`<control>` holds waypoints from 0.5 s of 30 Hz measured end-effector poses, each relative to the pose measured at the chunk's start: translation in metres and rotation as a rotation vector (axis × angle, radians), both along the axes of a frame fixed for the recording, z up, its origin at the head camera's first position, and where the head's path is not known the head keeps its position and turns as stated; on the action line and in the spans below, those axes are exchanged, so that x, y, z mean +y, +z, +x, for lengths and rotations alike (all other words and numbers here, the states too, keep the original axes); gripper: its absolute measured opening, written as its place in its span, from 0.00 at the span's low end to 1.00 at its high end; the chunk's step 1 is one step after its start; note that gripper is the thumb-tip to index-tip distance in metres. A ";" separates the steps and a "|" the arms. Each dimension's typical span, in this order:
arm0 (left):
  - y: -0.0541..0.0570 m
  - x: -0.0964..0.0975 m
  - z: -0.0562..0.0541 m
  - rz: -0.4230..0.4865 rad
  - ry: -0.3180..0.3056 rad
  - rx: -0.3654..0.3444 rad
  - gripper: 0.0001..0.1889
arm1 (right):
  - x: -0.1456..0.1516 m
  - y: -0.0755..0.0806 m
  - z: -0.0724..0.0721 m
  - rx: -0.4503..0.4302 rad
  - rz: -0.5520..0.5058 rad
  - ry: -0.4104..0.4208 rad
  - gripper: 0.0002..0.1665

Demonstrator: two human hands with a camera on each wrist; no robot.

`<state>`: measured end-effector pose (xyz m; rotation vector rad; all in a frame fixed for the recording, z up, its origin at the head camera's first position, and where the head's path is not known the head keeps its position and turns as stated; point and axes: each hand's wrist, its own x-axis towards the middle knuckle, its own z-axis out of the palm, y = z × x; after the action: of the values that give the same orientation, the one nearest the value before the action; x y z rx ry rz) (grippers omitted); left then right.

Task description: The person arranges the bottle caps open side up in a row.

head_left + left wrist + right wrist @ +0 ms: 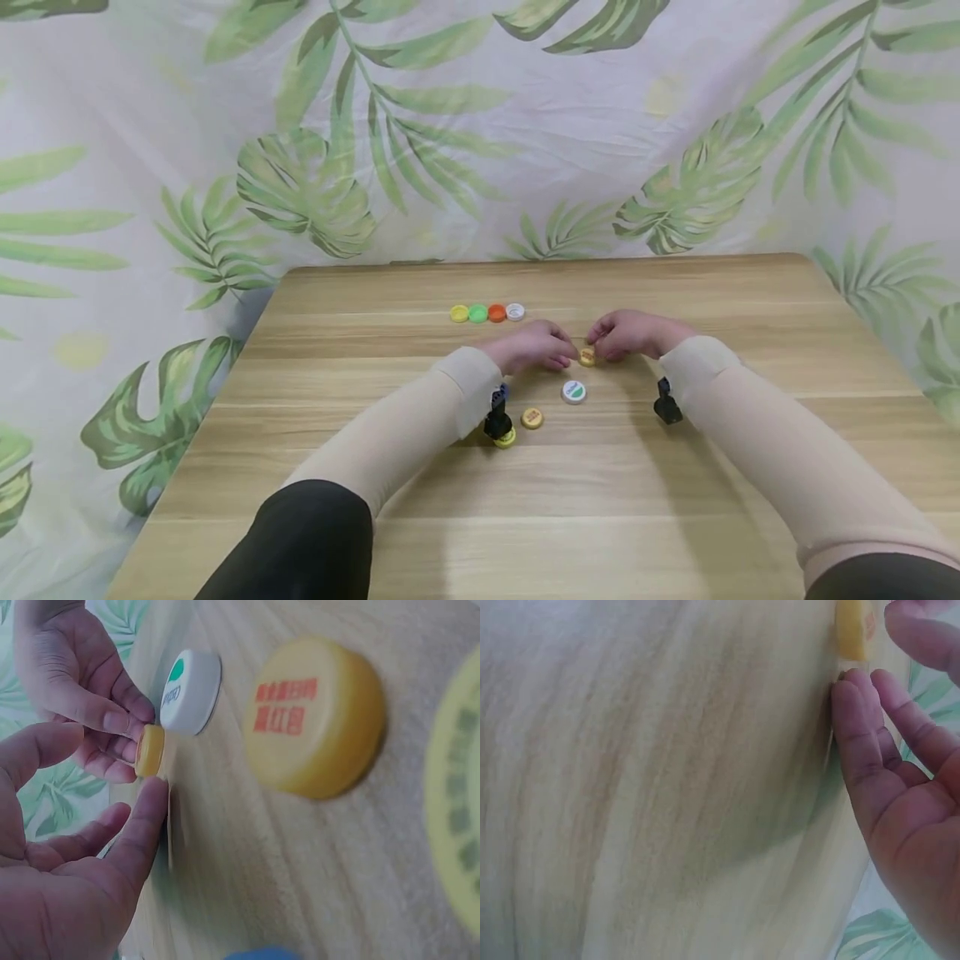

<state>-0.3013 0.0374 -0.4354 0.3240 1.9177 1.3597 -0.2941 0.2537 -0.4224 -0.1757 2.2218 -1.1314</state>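
A yellow bottle cap with red print (587, 357) stands between my two hands on the wooden table. My left hand (528, 347) reaches it from the left; in the left wrist view its fingers (142, 825) are spread, one fingertip at the cap's edge. From the other side comes my right hand (632, 333), its fingertips close by the cap. The right wrist view shows those fingers (853, 727) fairly straight, with a small gap to the cap; whether the thumb touches it I cannot tell. A white cap with a green mark (573, 392) lies nearer me.
Farther back is a row of yellow (460, 313), green (477, 313), orange (497, 313) and white (515, 312) caps. Another yellow cap (532, 418) and a pale yellow cap (505, 437) lie by my left wrist, which partly hides a blue one (264, 954). Leaf-patterned cloth (450, 167) hangs behind.
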 end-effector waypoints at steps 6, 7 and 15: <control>0.000 0.003 0.002 -0.011 -0.015 0.001 0.15 | -0.005 0.001 0.005 0.079 0.066 0.055 0.26; 0.000 0.003 0.002 -0.013 -0.011 0.004 0.15 | -0.006 0.002 0.005 0.094 0.083 0.062 0.26; 0.000 0.009 0.005 -0.012 0.034 0.017 0.13 | -0.012 0.001 0.007 0.198 0.173 0.121 0.20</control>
<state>-0.2967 0.0461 -0.4358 0.2994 1.9529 1.3707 -0.2874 0.2415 -0.4217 -0.3576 2.4333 -0.8850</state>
